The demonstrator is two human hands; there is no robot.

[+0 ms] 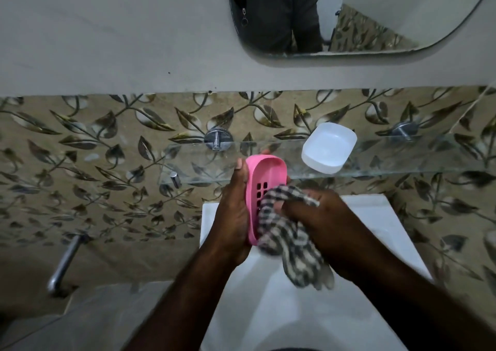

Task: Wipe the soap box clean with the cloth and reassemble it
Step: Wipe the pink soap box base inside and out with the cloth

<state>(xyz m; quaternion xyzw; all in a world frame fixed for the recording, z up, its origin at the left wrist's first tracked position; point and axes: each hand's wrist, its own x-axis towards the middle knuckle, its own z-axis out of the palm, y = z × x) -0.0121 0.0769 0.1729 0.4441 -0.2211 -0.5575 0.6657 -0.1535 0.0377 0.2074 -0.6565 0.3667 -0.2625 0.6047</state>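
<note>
My left hand [233, 211] holds the pink soap box tray [265, 176] upright by its left edge, its slotted inside facing right. A checked cloth [284, 232] is bunched in my right hand [319, 219] and pressed against the tray's lower inside, with its loose end hanging down over the basin. The white half of the soap box [328, 148] lies apart on the glass shelf [402, 162], hollow side up, to the upper right of my hands.
A white wash basin [375, 216] sits below my hands. The glass shelf is fixed to the leaf-patterned tiles by chrome brackets [218, 138]. A chrome tap pipe [64, 262] juts out at lower left. A mirror [349, 15] hangs above.
</note>
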